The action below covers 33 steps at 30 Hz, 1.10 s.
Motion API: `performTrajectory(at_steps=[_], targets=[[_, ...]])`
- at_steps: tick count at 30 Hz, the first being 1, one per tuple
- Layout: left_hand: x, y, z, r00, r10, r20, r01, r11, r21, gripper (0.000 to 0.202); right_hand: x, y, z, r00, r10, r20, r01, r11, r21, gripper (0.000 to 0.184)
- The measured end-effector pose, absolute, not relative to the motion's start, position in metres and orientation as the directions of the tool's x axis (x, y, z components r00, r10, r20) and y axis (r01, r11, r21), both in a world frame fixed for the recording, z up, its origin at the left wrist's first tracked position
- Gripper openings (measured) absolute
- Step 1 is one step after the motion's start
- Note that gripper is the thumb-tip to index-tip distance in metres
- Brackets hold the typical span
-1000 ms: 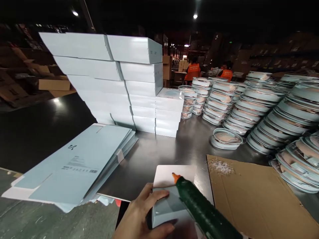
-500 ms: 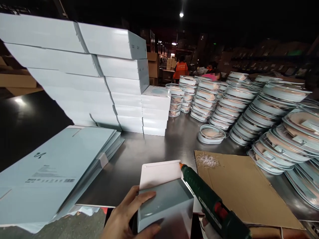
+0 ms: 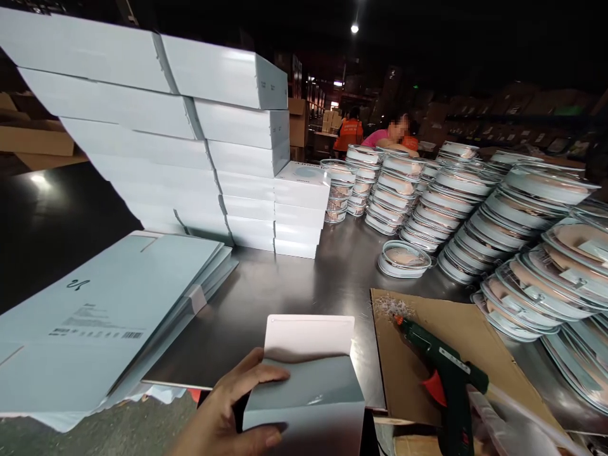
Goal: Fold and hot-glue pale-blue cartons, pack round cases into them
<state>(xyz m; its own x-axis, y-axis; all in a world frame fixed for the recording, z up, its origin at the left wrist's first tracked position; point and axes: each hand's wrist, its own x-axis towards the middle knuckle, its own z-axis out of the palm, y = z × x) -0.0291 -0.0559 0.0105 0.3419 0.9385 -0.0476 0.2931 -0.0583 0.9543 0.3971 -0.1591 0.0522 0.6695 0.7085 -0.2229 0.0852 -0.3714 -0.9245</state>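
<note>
My left hand [image 3: 237, 399] is closed on a pale blue-grey carton [image 3: 304, 386], fingers on its top and thumb on its near side. The carton's white end flap [image 3: 308, 332] stands up at the far side. On the right, a dark green glue gun [image 3: 441, 354] with a red trigger and orange nozzle is over the cardboard sheet, its nozzle at the white shreds. A glue stick [image 3: 532, 411] sticks out of its back. My right hand [image 3: 491, 421] is a pale, blurred shape beside the handle; its fingers cannot be made out.
White boxes [image 3: 228, 120] are stacked at the back left. Flat printed cartons [image 3: 109, 310] lie at the left. Tall stacks of clear-lidded round containers [image 3: 489, 215] fill the right, with a single one [image 3: 403, 258] in front. The cardboard sheet [image 3: 494, 342] covers the metal table's right front. People work behind.
The glue gun has moved right, from the carton's flap to the cardboard sheet. The carton has tilted slightly in my left hand. A person in the background has come more into view.
</note>
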Motion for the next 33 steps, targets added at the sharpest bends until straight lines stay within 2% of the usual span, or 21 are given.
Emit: performTrajectory(at_steps=[2, 3, 4, 5, 6, 7, 8, 10, 12, 14, 15, 17, 19, 21, 23, 26, 28, 30, 32, 33], targets=[[-0.025, -0.054, 0.007, 0.354, 0.935, -0.011, 0.274, -0.092, 0.957, 0.051, 0.382, -0.156, 0.053, 0.691, 0.707, -0.153, 0.114, -0.316, -0.942, 0.035], [-0.022, -0.054, 0.007, 0.362, 0.932, 0.011, 0.257, -0.112, 0.960, 0.051, 0.366, -0.149, 0.054, 0.673, 0.735, -0.081, 0.122, -0.218, -0.968, 0.048], [-0.020, -0.053, 0.008, 0.370, 0.929, 0.029, 0.238, -0.125, 0.963, 0.051, 0.346, -0.139, 0.055, 0.576, 0.818, -0.015, 0.109, -0.094, -0.990, 0.070], [-0.016, -0.054, 0.010, 0.373, 0.927, 0.037, 0.221, -0.127, 0.967, 0.051, 0.325, -0.128, 0.056, 0.416, 0.907, 0.059, 0.017, 0.057, -0.998, 0.097], [-0.013, -0.055, 0.013, 0.370, 0.928, 0.033, 0.201, -0.115, 0.973, 0.051, 0.304, -0.117, 0.057, 0.284, 0.948, 0.142, -0.097, 0.176, -0.980, 0.115], [-0.009, -0.057, 0.016, 0.361, 0.932, 0.019, 0.170, -0.086, 0.982, 0.052, 0.286, -0.106, 0.057, 0.077, 0.992, 0.099, -0.179, 0.111, -0.977, 0.115], [-0.006, -0.059, 0.019, 0.342, 0.940, 0.002, 0.122, -0.046, 0.991, 0.051, 0.272, -0.099, 0.056, -0.054, 0.991, 0.122, -0.195, 0.110, -0.975, 0.118], [0.000, -0.065, 0.024, 0.281, 0.960, 0.001, -0.029, 0.008, 1.000, 0.050, 0.256, -0.093, 0.049, -0.187, 0.963, 0.195, -0.055, 0.188, -0.981, 0.108], [0.002, -0.068, 0.025, 0.235, 0.971, 0.048, -0.154, -0.011, 0.988, 0.054, 0.253, -0.096, 0.038, -0.199, 0.931, 0.305, 0.154, 0.337, -0.929, 0.085], [-0.001, -0.067, 0.023, 0.287, 0.949, 0.134, -0.136, -0.099, 0.986, 0.052, 0.255, -0.103, 0.031, -0.210, 0.923, 0.322, 0.271, 0.371, -0.888, 0.058], [-0.003, -0.065, 0.022, 0.360, 0.916, 0.179, -0.089, -0.158, 0.983, 0.048, 0.256, -0.107, 0.030, -0.220, 0.921, 0.322, 0.292, 0.377, -0.879, 0.051], [-0.010, -0.060, 0.021, 0.517, 0.821, 0.240, -0.006, -0.277, 0.961, 0.033, 0.257, -0.112, 0.033, -0.263, 0.884, 0.387, 0.337, 0.460, -0.822, 0.057], [-0.014, -0.055, 0.023, 0.602, 0.752, 0.270, 0.023, -0.354, 0.935, 0.019, 0.257, -0.112, 0.042, -0.337, 0.816, 0.470, 0.406, 0.576, -0.709, 0.065], [-0.015, -0.052, 0.027, 0.624, 0.736, 0.262, 0.041, -0.366, 0.930, 0.014, 0.257, -0.108, 0.052, -0.410, 0.756, 0.510, 0.449, 0.654, -0.608, 0.059], [-0.013, -0.052, 0.031, 0.635, 0.736, 0.234, 0.060, -0.350, 0.935, 0.014, 0.258, -0.101, 0.059, -0.463, 0.734, 0.497, 0.460, 0.678, -0.573, 0.045], [-0.009, -0.054, 0.031, 0.637, 0.740, 0.214, 0.058, -0.324, 0.944, 0.014, 0.261, -0.092, 0.062, -0.510, 0.688, 0.515, 0.424, 0.723, -0.545, 0.040], [-0.009, -0.053, 0.031, 0.623, 0.757, 0.196, 0.067, -0.302, 0.951, 0.015, 0.264, -0.091, 0.061, -0.505, 0.682, 0.529, 0.394, 0.727, -0.562, 0.045], [-0.014, -0.049, 0.033, 0.607, 0.776, 0.172, 0.097, -0.287, 0.953, 0.015, 0.268, -0.095, 0.058, -0.488, 0.738, 0.466, 0.378, 0.660, -0.649, 0.061], [-0.022, -0.041, 0.038, 0.510, 0.837, 0.198, 0.112, -0.293, 0.950, 0.013, 0.272, -0.101, 0.054, -0.382, 0.858, 0.343, 0.321, 0.471, -0.822, 0.082], [-0.027, -0.036, 0.041, 0.391, 0.893, 0.222, 0.100, -0.281, 0.954, 0.013, 0.273, -0.104, 0.052, -0.262, 0.918, 0.296, 0.229, 0.357, -0.905, 0.087]])
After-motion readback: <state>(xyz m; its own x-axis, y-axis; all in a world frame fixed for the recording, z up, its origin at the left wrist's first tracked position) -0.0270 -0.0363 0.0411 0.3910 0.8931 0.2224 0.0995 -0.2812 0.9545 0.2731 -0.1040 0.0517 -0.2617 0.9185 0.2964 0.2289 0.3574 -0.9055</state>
